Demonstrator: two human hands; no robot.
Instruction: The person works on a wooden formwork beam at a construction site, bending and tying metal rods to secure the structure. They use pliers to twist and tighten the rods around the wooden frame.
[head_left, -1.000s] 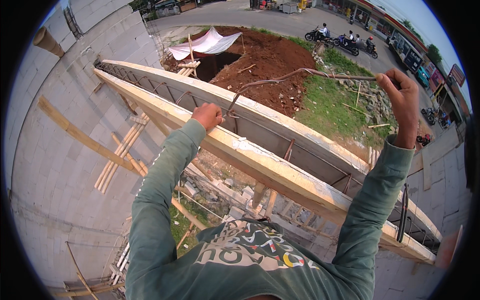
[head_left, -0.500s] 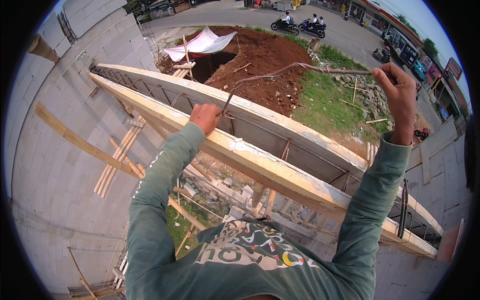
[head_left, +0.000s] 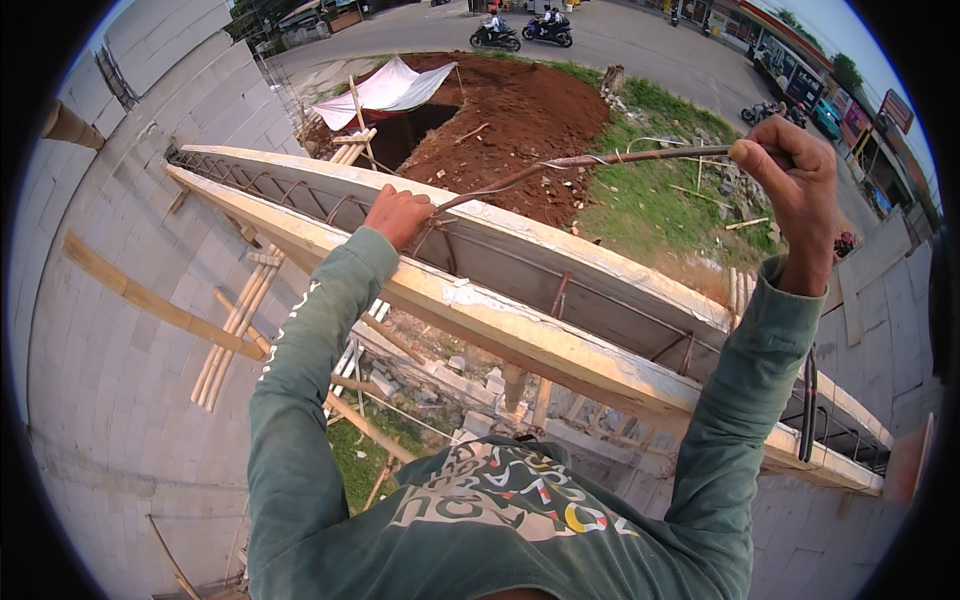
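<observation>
My right hand [head_left: 792, 172], raised at the right, is closed on one end of a long brown, rusty-looking rod [head_left: 640, 156]. A thin pale strand loops round the rod partway along. The rod slopes down to the left toward my left hand [head_left: 400, 215]. That hand is closed at the rod's lower end, over a long timber formwork [head_left: 545, 322]; its fingertips are partly hidden. Inside the trough between the formwork's two boards runs a cage of steel bars [head_left: 560, 290].
A dark looped strap [head_left: 808, 415] hangs over the formwork at the right. Grey block walls [head_left: 130, 330] rise at the left, with bamboo poles [head_left: 235, 330] against them. Beyond lie a red soil mound [head_left: 540, 105], a pit under a pale sheet [head_left: 395, 88], and a road with motorbikes [head_left: 547, 32].
The rod, sharply bent down near my left hand before, now runs in a straighter slope. My left hand has moved slightly left and up in view; my right hand still grips the far end.
</observation>
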